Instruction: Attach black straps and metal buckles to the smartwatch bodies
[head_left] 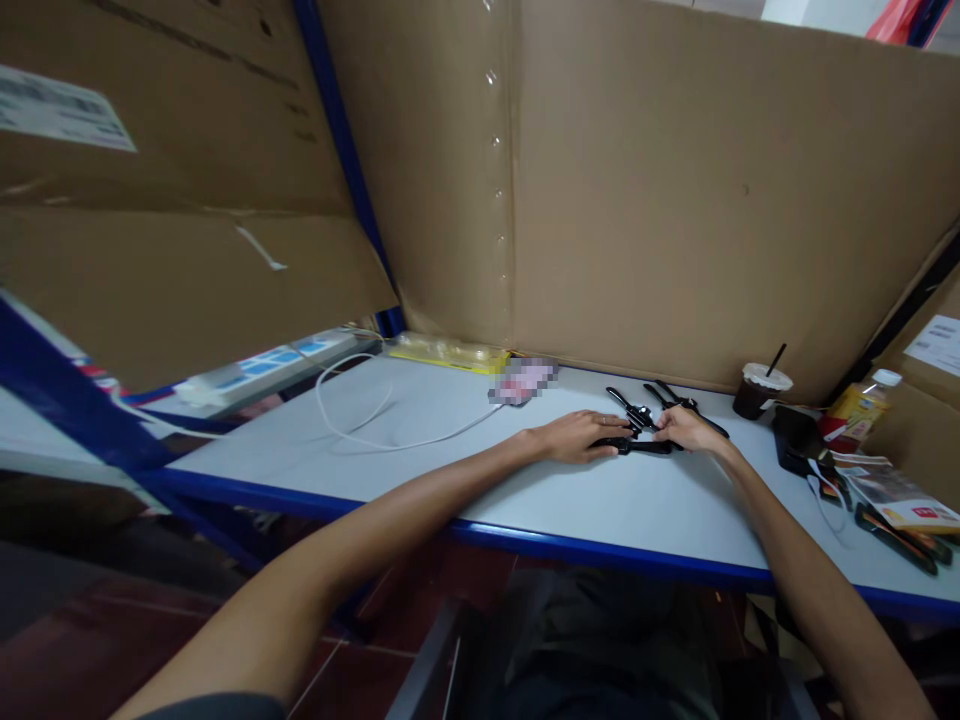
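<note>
Several black hand tools with slim handles lie close together on the white table; their exact kind is hard to make out. My left hand [581, 437] rests at the left end of the nearest black tool [646, 446], its fingers and thumb closed about the handle. Bent fingers of my right hand [686, 430] pinch at the same tool's middle, partly hiding it. Just behind my fingers lies a second black tool [636, 408], set at a slant. Another black tool [667, 393] is farther back, partly covered by my right hand.
A phone-like item [525, 382], blurred out, lies left with a white cable [420, 447]. Behind it is a yellow-edged clear package [450, 353]. Right stand a lidded drink cup [759, 392], a bottle [859, 410], a black tray [799, 440] and packaged tools [904, 495]. Cardboard [675, 200] walls the back.
</note>
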